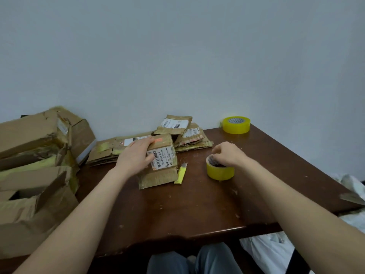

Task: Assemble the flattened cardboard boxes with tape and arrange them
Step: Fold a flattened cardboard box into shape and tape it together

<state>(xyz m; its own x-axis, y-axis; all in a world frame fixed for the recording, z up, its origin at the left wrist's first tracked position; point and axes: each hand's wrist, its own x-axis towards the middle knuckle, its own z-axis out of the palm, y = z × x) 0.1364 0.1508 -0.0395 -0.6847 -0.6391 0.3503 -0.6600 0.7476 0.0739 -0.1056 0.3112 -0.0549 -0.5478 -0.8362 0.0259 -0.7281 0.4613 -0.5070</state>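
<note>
A small cardboard box point(162, 165) with a white shipping label stands on the brown table point(187, 210). My left hand point(136, 155) grips its left side, fingers over the top edge and thumb on the label. My right hand point(227, 155) reaches into the core of a yellow tape roll point(220, 171) and grips its rim. A yellow utility knife point(180, 174) lies between the box and the roll. Flattened boxes point(118, 149) are piled behind, near the wall.
A second yellow tape roll point(236, 125) sits at the table's far right corner. More small boxes point(185, 133) lie behind the held one. Large assembled boxes point(37, 165) crowd the left side. White bedding point(351, 186) lies beyond the table's right edge.
</note>
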